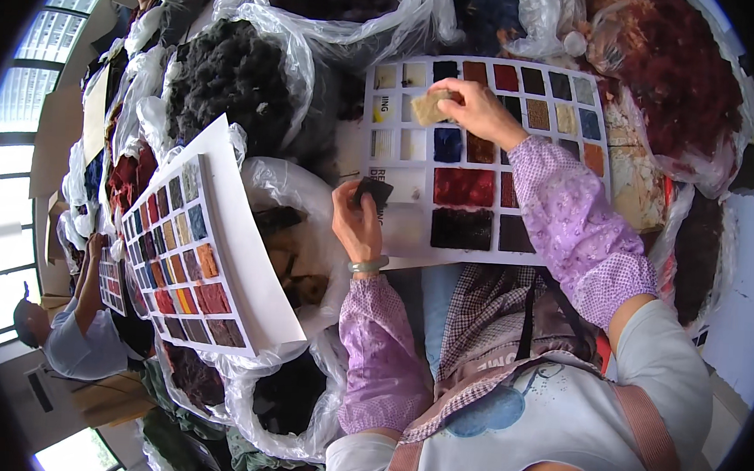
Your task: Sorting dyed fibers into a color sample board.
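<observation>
A white sample board [404,185] lies in front of me, with rows of coloured fabric swatches in its windows. My right hand [478,106] is over its upper part, pinching a beige swatch [430,108] between thumb and fingers. Near the board's left edge, my left hand [358,223] is closed on a small dark swatch [374,189]. Several windows at the board's left show white or printed backing. My right sleeve covers part of the right-hand windows.
Another swatch board [259,258] stands tilted on the left. Around me are plastic bags of loose fibre: dark grey [231,80], deep red [676,81] and black [288,394]. At far left a person [86,339] holds a smaller swatch board [113,284].
</observation>
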Demonstrator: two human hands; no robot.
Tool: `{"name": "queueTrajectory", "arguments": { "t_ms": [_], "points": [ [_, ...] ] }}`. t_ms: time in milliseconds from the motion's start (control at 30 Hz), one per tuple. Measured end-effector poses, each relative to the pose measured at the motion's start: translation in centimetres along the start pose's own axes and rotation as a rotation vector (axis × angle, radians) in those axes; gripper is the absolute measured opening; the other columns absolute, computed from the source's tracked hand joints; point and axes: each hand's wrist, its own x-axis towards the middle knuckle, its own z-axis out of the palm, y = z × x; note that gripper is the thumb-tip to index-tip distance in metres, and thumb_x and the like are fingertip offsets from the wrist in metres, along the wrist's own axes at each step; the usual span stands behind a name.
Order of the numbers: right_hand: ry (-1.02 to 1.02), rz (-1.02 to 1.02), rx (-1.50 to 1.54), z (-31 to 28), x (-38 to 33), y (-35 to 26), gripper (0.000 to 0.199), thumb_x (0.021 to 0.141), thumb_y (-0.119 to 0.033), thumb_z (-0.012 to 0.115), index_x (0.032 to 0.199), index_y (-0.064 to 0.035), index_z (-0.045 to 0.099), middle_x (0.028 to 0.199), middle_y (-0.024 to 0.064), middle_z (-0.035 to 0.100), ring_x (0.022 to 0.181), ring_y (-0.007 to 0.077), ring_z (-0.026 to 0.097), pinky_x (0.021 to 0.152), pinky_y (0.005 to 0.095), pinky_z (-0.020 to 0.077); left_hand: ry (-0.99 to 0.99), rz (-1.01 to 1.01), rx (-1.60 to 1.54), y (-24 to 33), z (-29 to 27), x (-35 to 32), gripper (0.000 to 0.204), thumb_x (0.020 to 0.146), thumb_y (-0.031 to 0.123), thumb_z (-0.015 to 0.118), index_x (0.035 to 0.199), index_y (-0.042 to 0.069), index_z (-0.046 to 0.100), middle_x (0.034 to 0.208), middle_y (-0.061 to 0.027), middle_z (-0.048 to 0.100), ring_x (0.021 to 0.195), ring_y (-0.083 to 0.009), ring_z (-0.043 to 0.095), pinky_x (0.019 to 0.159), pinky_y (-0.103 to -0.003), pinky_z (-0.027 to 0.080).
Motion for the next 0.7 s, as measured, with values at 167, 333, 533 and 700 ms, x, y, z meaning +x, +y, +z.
{"name": "queueTrajectory", "arguments": {
  "t_ms": [167, 333, 533, 700],
  "points": [
    [0.124, 0.004, -0.128, -3.4, 3.9, 2.7, 0.025, 0.073, -0.021, 0.056, 0.092, -0.0056, 0.050, 0.077, 0.0122, 0.062, 0.074, 0.0258, 0.060, 0.065, 0.0347, 0.0453, 0.129, -0.038, 0.180, -2.6, 1.0, -1.8, 0.019, 0.078, 0.012, 0.051, 0.093, 0.001, 0.046, 0.074, -0.0091, 0.053, 0.064, -0.0166, 0.052, 0.063, -0.029, 0.044],
    [0.012, -0.135, -0.259, -1.3, 8.1, 4.1, 0.024, 0.073, -0.022, 0.052, 0.095, -0.0128, 0.060, 0.085, 0.0123, 0.062, 0.083, 0.0281, 0.058, 0.077, 0.0357, 0.0439, 0.061, -0.291, -0.130, -1.9, 1.5, -7.1, 0.017, 0.081, 0.010, 0.051, 0.096, 0.003, 0.047, 0.075, -0.0027, 0.052, 0.062, -0.0071, 0.047, 0.055, -0.019, 0.039],
    [-0.132, -0.132, -0.365, 0.8, 9.4, 4.8, 0.025, 0.073, -0.020, 0.052, 0.095, -0.0139, 0.062, 0.092, 0.0120, 0.061, 0.088, 0.0273, 0.057, 0.082, 0.0349, 0.0425, -0.004, -0.074, -0.370, 1.9, 0.5, 0.4, 0.022, 0.080, 0.010, 0.055, 0.101, 0.003, 0.053, 0.071, 0.0026, 0.049, 0.061, -0.0046, 0.044, 0.055, -0.016, 0.036],
    [-0.177, -0.055, -0.185, 0.8, 9.7, 5.3, 0.023, 0.071, -0.016, 0.057, 0.092, -0.0106, 0.063, 0.091, 0.0104, 0.062, 0.088, 0.0230, 0.058, 0.081, 0.0313, 0.0422, -0.087, 0.040, 0.042, 1.7, 5.3, 12.1, 0.019, 0.073, 0.011, 0.059, 0.091, 0.007, 0.061, 0.065, -0.0055, 0.055, 0.059, -0.0114, 0.051, 0.057, -0.024, 0.040]
  ]
}}
